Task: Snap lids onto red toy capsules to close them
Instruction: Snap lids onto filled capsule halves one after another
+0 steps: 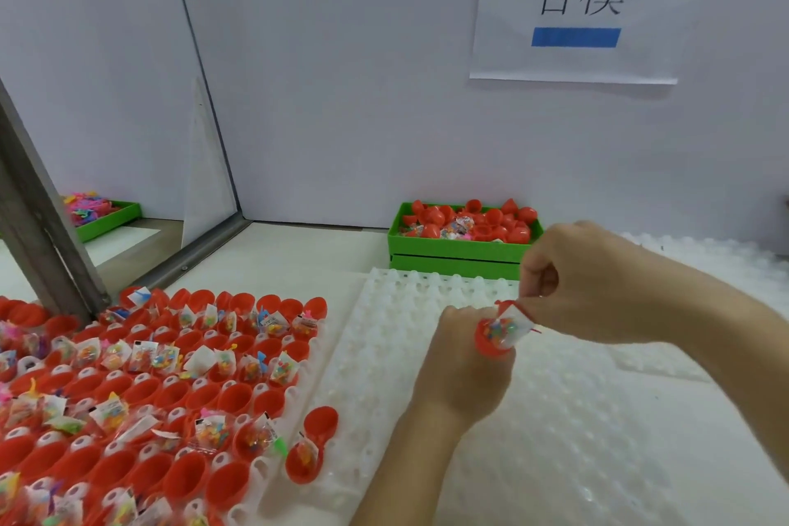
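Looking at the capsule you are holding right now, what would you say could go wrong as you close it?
1. The clear toy packet sticks up above the rim of the red capsule that the left hand grips, so the lid may pinch it and fail to snap.
2. The right hand pinches only the packet's top; it could slip or tear.
3. The open capsule lying on the white tray may roll if bumped.

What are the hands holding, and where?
Left hand grips a red capsule round its cup; right hand pinches the toy packet sticking out.
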Tool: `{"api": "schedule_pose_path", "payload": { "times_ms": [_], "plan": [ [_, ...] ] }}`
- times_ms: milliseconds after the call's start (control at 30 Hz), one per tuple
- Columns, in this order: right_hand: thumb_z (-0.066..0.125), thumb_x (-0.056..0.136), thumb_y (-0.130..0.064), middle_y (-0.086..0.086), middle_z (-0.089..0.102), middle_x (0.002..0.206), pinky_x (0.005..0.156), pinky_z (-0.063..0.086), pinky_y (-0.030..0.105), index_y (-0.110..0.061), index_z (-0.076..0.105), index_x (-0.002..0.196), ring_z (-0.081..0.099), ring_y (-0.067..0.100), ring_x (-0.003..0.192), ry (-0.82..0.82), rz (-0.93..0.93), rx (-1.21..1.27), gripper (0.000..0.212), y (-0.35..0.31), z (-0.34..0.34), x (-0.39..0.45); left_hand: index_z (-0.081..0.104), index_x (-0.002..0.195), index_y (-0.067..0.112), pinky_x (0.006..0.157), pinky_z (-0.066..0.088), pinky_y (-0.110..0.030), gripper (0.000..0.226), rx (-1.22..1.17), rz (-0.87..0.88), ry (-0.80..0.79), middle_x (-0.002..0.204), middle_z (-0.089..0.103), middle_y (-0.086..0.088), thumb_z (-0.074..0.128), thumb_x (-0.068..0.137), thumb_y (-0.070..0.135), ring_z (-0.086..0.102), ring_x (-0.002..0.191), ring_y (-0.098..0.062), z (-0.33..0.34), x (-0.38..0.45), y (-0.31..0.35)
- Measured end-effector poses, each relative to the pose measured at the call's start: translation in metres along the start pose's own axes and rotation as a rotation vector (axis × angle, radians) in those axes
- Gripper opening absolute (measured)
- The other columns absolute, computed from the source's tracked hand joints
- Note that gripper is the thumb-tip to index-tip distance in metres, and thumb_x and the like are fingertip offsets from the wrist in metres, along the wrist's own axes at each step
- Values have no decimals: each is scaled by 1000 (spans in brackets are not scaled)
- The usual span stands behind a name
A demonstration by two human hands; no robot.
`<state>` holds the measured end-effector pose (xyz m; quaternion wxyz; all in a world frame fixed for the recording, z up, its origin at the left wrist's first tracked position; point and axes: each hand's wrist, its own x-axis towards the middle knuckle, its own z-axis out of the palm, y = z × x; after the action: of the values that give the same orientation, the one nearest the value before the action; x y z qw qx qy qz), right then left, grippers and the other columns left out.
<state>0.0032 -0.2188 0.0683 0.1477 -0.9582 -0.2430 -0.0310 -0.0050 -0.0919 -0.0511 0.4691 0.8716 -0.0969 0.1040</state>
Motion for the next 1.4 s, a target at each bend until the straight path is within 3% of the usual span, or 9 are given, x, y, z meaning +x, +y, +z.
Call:
{"api": "schedule_pose_path", "payload": {
  "times_ms": [133, 267, 367, 567, 867, 967, 1033, 1167, 1400],
  "plan": [
    [68, 76, -22, -9, 66, 56, 42, 40, 18, -20, 70, 59, 48, 5, 43, -55, 220, -32, 17, 42, -1, -24, 69, 98, 29, 66, 45, -8, 42, -114, -26, 1, 90, 69, 14, 53, 82, -7, 61, 86, 1, -11, 0, 6],
    [67, 77, -24, 2, 69, 65, 48, 41, 24, -14, 68, 63, 52, 13, 50, -47, 377, 13, 17, 68, 13, -42, 63, 117, 28, 79, 54, -18, 56, -316, 25, -208, 105, 70, 9, 44, 75, -5, 66, 100, -3, -17, -6, 12],
    [70, 77, -29, -4, 66, 60, 47, 41, 22, -19, 65, 60, 53, 11, 50, -23, 429, 45, 20, 77, 25, -52, 54, 126, 35, 93, 53, -24, 53, -274, 14, -390, 116, 64, 15, 63, 79, 13, 62, 109, -1, -13, -9, 14],
    [72, 75, -42, -3, 68, 61, 50, 43, 25, -17, 68, 64, 56, 13, 53, 0, 448, 54, 28, 77, 34, -57, 63, 118, 33, 82, 54, -17, 59, -43, 74, -217, 103, 66, 16, 90, 66, 38, 62, 97, 2, 11, -11, 22],
    [65, 83, -31, -2, 65, 64, 49, 44, 32, -19, 68, 64, 58, 16, 55, 156, 374, 63, 22, 75, 43, -54, 74, 90, 27, 71, 55, -19, 19, -88, 98, -101, 83, 71, 16, 83, 75, 20, 66, 79, 0, 16, -12, 23],
    [62, 91, -28, -8, 58, 53, 45, 36, 17, -28, 67, 72, 51, 8, 47, 367, 290, 229, 19, 76, 46, -49, 74, 87, 24, 67, 56, -19, 18, -204, 40, 0, 81, 73, 13, 84, 75, 15, 69, 73, -4, 14, -8, 20],
    [63, 91, -24, -6, 62, 54, 49, 43, 16, -30, 67, 80, 56, 7, 50, 470, 214, 409, 13, 75, 48, -50, 74, 88, 23, 68, 56, -20, 18, -271, -7, 68, 81, 74, 10, 84, 76, 16, 70, 73, -7, 12, -6, 18],
    [74, 84, -20, -7, 68, 66, 56, 46, 12, -34, 66, 86, 65, 7, 62, 370, 94, 595, 16, 70, 59, -57, 74, 89, 21, 68, 56, -20, 19, -354, -36, 121, 82, 75, 7, 85, 76, 13, 71, 75, -10, 10, -3, 16],
    [74, 83, -1, -6, 72, 66, 60, 55, 18, -17, 74, 81, 70, 7, 61, 509, 126, 633, 16, 66, 71, -51, 74, 92, 17, 69, 57, -21, 19, -388, -17, 53, 83, 75, 3, 84, 76, 11, 72, 79, -12, 11, -4, 17]
  ]
}}
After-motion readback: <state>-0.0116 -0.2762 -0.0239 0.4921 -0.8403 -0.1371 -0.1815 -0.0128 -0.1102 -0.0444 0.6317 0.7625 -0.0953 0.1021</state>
